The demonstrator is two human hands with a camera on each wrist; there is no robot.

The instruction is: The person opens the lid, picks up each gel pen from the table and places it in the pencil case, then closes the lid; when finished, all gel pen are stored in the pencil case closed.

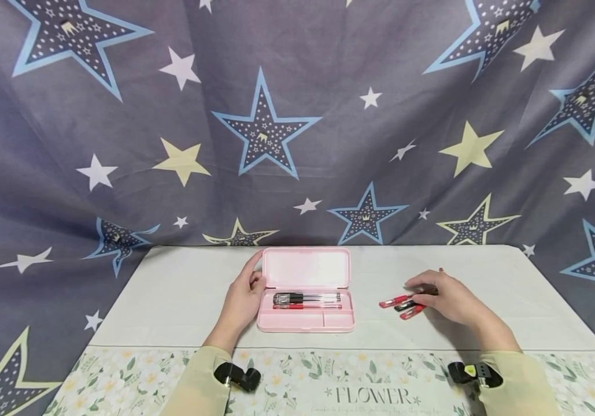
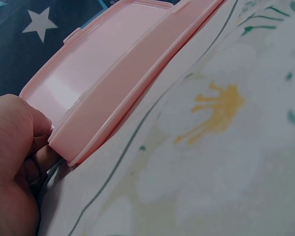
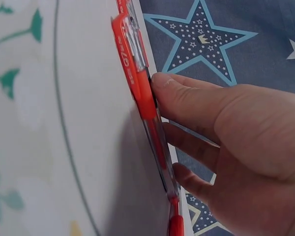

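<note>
A pink pencil case [image 1: 306, 320] lies with its lid raised, holding black pens [image 1: 288, 298] and a red pen [image 1: 307, 307] in its rear compartment. At its left side, my left hand [image 1: 242, 300] grips the case's edge; the left wrist view shows the thumb at the corner, other fingers partly hidden behind. My right hand [image 1: 450, 297] reaches over loose pens on the table: red pens [image 1: 393, 301] and a black pen [image 1: 405, 305]. In the right wrist view, the thumb meets the pens beside a red gel pen [image 3: 146, 101]; its fingers look spread, not closed around one.
A white table cover [image 1: 183, 289] lies beneath everything, with a floral strip [image 1: 276, 370] along the front. Behind the table hangs a dark star-patterned curtain [image 1: 302, 144]. Two smaller compartments [image 1: 289, 319] run along the case's front.
</note>
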